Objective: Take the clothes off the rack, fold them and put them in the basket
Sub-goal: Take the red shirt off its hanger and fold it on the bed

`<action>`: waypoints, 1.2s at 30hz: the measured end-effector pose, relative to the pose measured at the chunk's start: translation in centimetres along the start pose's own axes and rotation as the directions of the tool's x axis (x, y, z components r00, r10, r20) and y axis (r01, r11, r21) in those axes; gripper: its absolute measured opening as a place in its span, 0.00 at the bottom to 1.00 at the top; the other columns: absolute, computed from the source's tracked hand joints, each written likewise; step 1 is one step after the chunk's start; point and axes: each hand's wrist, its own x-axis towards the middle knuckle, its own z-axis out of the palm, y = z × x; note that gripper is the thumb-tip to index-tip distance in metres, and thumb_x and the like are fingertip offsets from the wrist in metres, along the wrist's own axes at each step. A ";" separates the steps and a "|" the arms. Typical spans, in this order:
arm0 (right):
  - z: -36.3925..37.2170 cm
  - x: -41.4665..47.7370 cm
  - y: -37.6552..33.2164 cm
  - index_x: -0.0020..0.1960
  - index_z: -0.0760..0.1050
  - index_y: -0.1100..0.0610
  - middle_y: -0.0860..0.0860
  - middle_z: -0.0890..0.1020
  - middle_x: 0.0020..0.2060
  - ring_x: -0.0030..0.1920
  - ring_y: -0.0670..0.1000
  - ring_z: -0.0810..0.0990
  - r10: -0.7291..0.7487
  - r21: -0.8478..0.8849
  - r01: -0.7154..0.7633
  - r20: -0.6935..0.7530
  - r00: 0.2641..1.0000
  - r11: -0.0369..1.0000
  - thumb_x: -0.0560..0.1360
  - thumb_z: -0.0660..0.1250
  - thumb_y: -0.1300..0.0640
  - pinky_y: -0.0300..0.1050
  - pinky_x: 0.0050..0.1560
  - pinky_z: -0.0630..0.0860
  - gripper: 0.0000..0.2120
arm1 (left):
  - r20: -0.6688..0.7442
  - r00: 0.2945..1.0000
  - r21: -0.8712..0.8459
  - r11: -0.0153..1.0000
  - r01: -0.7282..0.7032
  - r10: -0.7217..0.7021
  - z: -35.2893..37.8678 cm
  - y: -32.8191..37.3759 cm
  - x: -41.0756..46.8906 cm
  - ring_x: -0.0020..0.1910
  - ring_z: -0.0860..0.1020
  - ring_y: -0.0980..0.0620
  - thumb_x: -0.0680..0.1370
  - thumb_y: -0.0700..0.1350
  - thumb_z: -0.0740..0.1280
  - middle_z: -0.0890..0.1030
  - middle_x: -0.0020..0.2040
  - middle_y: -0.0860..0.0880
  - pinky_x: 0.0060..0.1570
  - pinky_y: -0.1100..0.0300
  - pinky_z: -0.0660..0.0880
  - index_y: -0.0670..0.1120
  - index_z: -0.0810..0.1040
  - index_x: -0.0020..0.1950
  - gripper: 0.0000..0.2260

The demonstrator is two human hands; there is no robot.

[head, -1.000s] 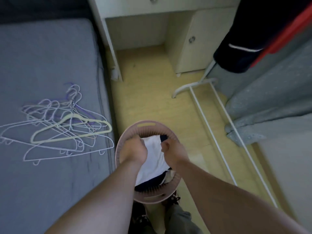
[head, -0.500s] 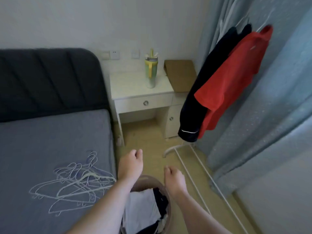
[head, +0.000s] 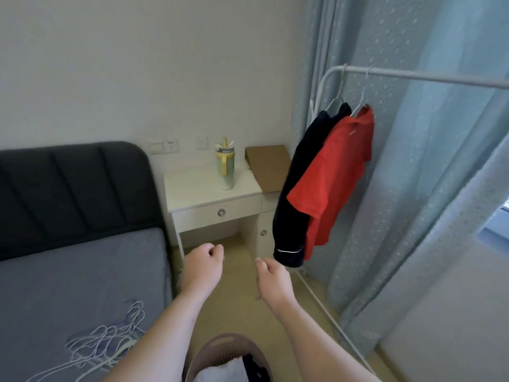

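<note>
Hangers [head: 110, 343] on bed [head: 68, 285], basket [head: 223, 339] on floor [head: 239, 304]

left hand [head: 203, 264], right hand [head: 271, 277], fingers loosely curled

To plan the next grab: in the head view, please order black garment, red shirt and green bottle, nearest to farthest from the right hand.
1. black garment, just right of the right hand.
2. red shirt, further right, hanging.
3. green bottle, ahead on the nightstand.
</note>
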 end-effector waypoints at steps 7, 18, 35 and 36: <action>-3.5 2.2 -2.5 0.35 0.63 0.54 0.52 0.67 0.31 0.33 0.50 0.65 -0.066 0.112 0.074 -0.074 0.995 0.991 0.80 0.61 0.51 0.46 0.35 0.64 0.17 | -0.050 0.997 -0.068 0.996 -0.055 0.051 0.0 4.6 1.2 0.33 0.76 0.52 0.79 0.48 0.61 0.78 0.29 0.52 0.31 0.60 0.67 0.47 0.79 0.34 0.16; -11.3 8.3 -6.2 0.35 0.64 0.56 0.49 0.67 0.28 0.30 0.49 0.64 -0.162 0.214 0.183 -0.112 0.980 0.960 0.80 0.60 0.52 0.47 0.33 0.64 0.16 | -0.189 0.975 -0.209 0.965 -0.157 0.118 2.1 13.9 4.0 0.29 0.71 0.54 0.79 0.46 0.62 0.72 0.27 0.50 0.30 0.58 0.64 0.42 0.78 0.36 0.15; -18.9 19.5 -7.5 0.42 0.78 0.55 0.47 0.77 0.30 0.32 0.48 0.73 -0.139 0.225 0.185 -0.206 0.969 0.957 0.81 0.61 0.49 0.47 0.37 0.73 0.15 | -0.258 0.964 -0.223 0.966 -0.128 0.069 8.5 19.7 9.2 0.29 0.71 0.55 0.79 0.47 0.63 0.74 0.28 0.52 0.30 0.59 0.66 0.44 0.79 0.35 0.15; -19.1 20.2 -7.7 0.43 0.79 0.55 0.47 0.78 0.31 0.32 0.48 0.74 -0.141 0.215 0.187 -0.212 0.967 0.959 0.81 0.61 0.49 0.47 0.37 0.74 0.14 | -0.260 0.963 -0.213 0.969 -0.127 0.069 8.7 19.9 9.5 0.29 0.71 0.57 0.79 0.47 0.63 0.75 0.28 0.52 0.30 0.61 0.66 0.44 0.79 0.35 0.15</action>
